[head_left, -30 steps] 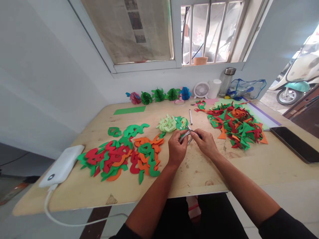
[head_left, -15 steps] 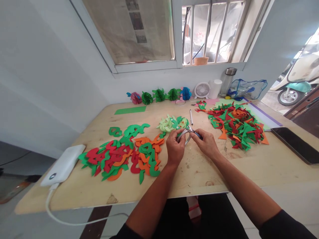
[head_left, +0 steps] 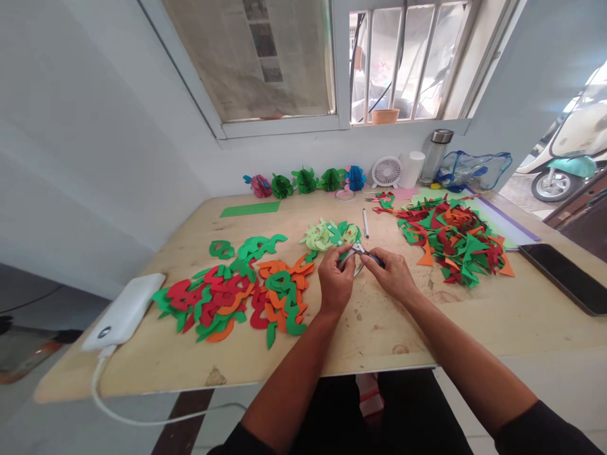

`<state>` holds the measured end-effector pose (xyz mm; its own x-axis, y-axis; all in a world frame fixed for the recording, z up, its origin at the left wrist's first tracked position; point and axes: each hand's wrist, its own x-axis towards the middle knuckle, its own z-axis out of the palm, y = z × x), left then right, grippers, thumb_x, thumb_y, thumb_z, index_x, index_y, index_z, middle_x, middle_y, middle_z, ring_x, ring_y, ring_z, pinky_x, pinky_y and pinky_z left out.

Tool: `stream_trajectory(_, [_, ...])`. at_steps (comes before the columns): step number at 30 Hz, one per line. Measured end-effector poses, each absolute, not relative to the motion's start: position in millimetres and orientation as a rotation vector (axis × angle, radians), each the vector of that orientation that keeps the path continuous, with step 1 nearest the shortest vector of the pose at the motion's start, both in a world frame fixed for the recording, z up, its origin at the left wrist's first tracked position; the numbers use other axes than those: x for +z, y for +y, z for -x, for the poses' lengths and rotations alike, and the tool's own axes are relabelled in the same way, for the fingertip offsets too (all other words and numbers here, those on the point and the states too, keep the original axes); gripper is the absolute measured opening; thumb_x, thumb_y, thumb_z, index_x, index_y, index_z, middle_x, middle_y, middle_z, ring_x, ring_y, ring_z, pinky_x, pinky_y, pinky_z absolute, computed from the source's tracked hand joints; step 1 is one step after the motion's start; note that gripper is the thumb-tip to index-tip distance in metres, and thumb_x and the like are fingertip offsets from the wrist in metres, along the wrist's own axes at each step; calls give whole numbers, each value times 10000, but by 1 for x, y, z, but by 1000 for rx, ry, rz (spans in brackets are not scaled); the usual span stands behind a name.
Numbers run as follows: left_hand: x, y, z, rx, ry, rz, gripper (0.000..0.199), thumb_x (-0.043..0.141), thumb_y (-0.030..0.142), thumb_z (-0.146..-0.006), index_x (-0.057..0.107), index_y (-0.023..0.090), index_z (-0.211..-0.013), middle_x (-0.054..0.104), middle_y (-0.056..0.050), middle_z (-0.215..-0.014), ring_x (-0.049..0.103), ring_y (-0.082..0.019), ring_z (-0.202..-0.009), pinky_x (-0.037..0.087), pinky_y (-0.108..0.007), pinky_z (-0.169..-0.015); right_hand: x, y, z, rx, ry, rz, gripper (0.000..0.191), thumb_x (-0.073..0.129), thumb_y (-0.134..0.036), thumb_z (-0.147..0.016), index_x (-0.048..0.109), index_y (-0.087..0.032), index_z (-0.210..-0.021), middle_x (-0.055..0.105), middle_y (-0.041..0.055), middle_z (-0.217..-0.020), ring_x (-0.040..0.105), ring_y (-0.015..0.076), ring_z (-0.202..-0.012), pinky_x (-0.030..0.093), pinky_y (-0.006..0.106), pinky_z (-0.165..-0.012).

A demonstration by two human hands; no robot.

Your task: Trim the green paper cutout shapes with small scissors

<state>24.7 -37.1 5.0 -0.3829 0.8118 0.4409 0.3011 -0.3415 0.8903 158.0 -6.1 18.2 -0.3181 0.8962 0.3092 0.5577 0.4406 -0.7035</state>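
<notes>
My left hand (head_left: 336,278) is closed on a pale ring-shaped roll of tape (head_left: 359,268), part of which shows below the fingers. My right hand (head_left: 391,273) grips small scissors (head_left: 365,251) with dark handles, and their metal blades meet the strip at my left fingertips. Just beyond the hands lies a pile of light green and green paper cutouts (head_left: 321,234). To the left, nearest my left forearm, orange and green paper cutouts (head_left: 284,294) overlap, with red and green cutouts (head_left: 220,294) beside them.
Paper scraps (head_left: 455,237) are heaped on the right, near a phone (head_left: 564,278). A pen (head_left: 365,223) lies behind the hands. Along the wall stand folded paper figures (head_left: 303,181), a small fan (head_left: 386,172) and a bottle (head_left: 435,157). A white power bank (head_left: 126,311) sits at the left edge.
The scissors have shifted slightly at my left fingertips, with their blades now showing more clearly. Both hands stay close together, and the view has moved a little.
</notes>
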Motion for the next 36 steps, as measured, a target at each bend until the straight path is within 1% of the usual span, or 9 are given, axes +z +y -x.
stream_trajectory(6, [6,-37,-26,1775,1502,-1436,196,590,206,-784,657,156,-961,678,-71,-916,648,-165,-860,503,-288,-813,17,-6,-158,635,-2015,1207,382,451,-486,-848,630,-167,-740,483,-26,-537,428,107,-526,303,222,-517])
stream_trajectory(17, [2,-35,-25,1788,1505,-1463,192,594,196,-768,656,157,-945,675,-64,-907,645,-165,-857,503,-291,-812,16,-6,-158,619,-1998,1216,376,451,-474,-847,641,-168,-739,522,-7,-548,468,122,-548,312,226,-533])
stream_trajectory(22, [3,-36,-26,1766,1514,-1467,191,583,178,-765,657,152,-939,676,-68,-905,645,-166,-855,501,-291,-812,18,-6,-158,604,-1955,1259,403,437,-483,-854,603,-172,-658,470,-19,-512,421,108,-507,282,226,-504])
stream_trajectory(28, [4,-36,-25,1761,1546,-1468,199,582,181,-765,661,152,-945,678,-67,-895,644,-167,-846,506,-289,-794,21,-6,-160,538,-1885,1326,365,495,-504,-811,604,-172,-708,468,-27,-537,407,105,-521,290,218,-514])
stream_trajectory(36, [4,-36,-29,1809,1537,-1484,223,579,197,-784,663,173,-989,676,-64,-941,639,-160,-882,504,-288,-823,24,-4,-161,556,-1772,1349,370,497,-501,-802,549,-175,-634,406,-43,-513,372,98,-514,269,218,-494])
